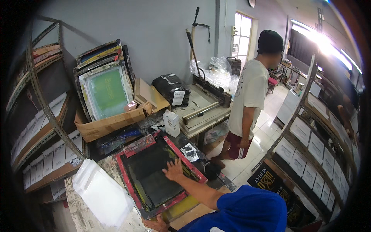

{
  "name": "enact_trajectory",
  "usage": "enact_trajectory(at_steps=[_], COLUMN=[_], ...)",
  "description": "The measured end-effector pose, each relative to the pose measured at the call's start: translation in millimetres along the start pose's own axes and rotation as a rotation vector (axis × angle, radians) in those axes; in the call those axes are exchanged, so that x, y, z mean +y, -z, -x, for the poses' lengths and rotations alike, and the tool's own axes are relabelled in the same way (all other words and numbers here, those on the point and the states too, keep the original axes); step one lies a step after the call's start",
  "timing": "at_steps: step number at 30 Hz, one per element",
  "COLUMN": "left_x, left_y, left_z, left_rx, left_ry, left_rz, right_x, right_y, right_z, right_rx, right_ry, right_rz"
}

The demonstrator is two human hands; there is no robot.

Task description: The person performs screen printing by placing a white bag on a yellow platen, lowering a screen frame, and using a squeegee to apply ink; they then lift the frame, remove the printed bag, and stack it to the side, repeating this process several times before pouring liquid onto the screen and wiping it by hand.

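A screen printing frame (127,176) with red-taped edges and dark mesh lies on the worktable in front of me. My right hand (174,169) rests over the dark mesh, its fingers spread and holding nothing. At the frame's near corner, close to the lower edge of the view, my left hand (155,223) grips the rim; part of that hand is cut off. A stack of clear plastic sheets or bags (102,195) lies left of the frame. Under its near side a yellowish surface (179,208) shows.
A white bottle (171,123) stands behind the frame. Farther back, a cardboard box (110,129) holds several upright screens (106,91). A person (247,96) in a light shirt stands beside a press table (201,104). Metal shelves with white boxes (301,131) flank both sides.
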State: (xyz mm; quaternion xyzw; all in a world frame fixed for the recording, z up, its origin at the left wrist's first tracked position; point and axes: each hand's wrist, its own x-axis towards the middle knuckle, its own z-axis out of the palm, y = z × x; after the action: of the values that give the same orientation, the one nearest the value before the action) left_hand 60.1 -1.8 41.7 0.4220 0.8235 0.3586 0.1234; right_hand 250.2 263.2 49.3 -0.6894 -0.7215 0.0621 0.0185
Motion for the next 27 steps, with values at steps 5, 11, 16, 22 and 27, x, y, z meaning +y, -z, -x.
enact_trajectory(at_steps=[5,11,16,22,27], left_x=[-39.9,-72.0,-73.3,-78.8,-87.7], left_y=[-29.1,-49.0,-61.4,-77.6,-61.8], left_z=[-3.8,-13.5,-15.5,-14.9,-18.0], left_rx=[0.145,0.181,0.205,0.193,0.169], left_ry=[-0.034,-0.074,-0.113,-0.136,-0.046], left_rz=[0.04,-0.042,-0.046,-0.002,0.227], right_x=[-104.6,-40.1,-8.6,-86.2,-14.9], right_y=[8.8,25.8,24.0,16.6,21.2], right_z=[87.9,93.2,93.0,149.4,131.0], right_rx=[-0.169,-0.163,-0.138,-0.286,-0.141], right_ry=[0.451,0.277,-0.024,0.527,0.251], right_rz=[-0.057,0.016,-0.01,-0.045,0.081])
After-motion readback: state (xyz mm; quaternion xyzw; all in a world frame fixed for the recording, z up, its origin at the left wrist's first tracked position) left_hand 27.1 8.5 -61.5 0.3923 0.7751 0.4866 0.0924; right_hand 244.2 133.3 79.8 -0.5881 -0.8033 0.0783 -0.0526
